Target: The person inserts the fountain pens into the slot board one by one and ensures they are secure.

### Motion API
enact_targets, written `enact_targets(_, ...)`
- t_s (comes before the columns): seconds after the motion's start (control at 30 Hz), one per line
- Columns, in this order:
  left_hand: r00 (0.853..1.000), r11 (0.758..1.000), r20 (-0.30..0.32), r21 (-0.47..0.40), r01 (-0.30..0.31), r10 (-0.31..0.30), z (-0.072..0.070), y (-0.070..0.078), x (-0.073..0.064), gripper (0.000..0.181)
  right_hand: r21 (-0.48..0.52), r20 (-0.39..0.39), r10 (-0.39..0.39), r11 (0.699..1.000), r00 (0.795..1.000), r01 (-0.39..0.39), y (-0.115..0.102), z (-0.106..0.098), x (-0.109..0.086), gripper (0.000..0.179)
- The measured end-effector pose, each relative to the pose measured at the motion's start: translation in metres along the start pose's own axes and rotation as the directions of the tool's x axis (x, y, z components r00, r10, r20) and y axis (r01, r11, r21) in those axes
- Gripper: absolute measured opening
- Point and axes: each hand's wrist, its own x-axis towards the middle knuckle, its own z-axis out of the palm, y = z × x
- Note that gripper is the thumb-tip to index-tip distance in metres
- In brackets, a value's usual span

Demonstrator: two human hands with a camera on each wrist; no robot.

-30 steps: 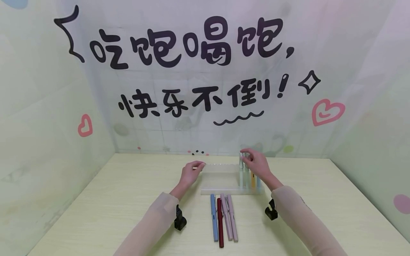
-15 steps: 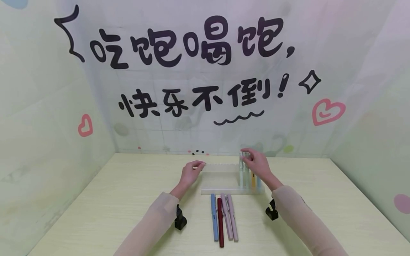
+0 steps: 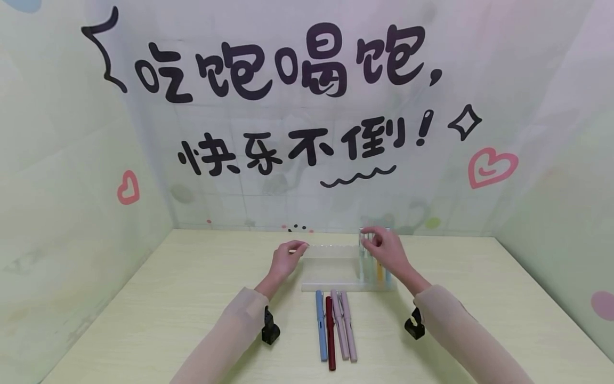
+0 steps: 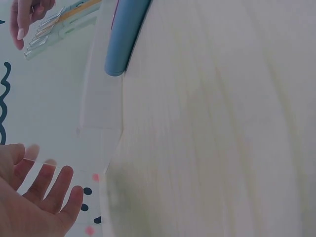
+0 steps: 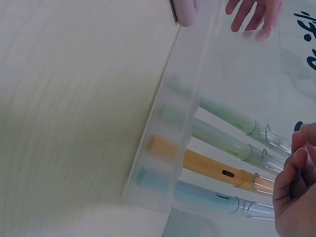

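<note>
A clear pen stand stands on the table, its left upper edge pinched between thumb and finger of my left hand. At its right end several fountain pens lean upright: two pale green pens, a yellow pen and a light blue pen. My right hand hovers by their clipped tops, fingers loosely bent, with no pen visibly gripped. In front of the stand, a blue pen, a dark red pen and two lilac pens lie on the table.
The pale wooden table meets a printed cloth backdrop close behind the stand. Similar cloth walls rise at left and right. Black wrist cameras hang beneath both sleeves.
My right hand has drawn slightly right and down from the pen tops, and its fingers have loosened. My left hand stays on the stand; the pens have not visibly moved.
</note>
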Motion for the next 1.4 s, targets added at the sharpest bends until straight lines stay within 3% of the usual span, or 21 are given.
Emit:
enact_targets(0.4,1.0,1.0,0.0,0.001,0.006,-0.006,0.0,0.001,-0.001,0.026,0.12,0.129,0.109,0.985,0.986,-0.125,-0.01,0.008,-0.026,0.018)
enact_targets(0.63,1.0,1.0,0.002,-0.003,0.005,-0.005,0.0,0.002,-0.001,0.026,0.173,0.214,0.108,0.974,0.971,-0.146,-0.008,0.017,-0.039,0.016)
enact_targets(1.03,1.0,1.0,-0.002,-0.005,0.005,-0.005,0.0,0.002,0.0,0.025,0.165,0.426,0.127,0.963,0.896,-0.214,-0.01,0.032,-0.056,0.01)
enact_targets(1.4,1.0,1.0,-0.002,0.001,0.003,-0.003,0.001,0.0,0.001,0.025,0.167,0.475,0.119,0.961,0.872,-0.222,-0.023,0.034,-0.063,0.018)
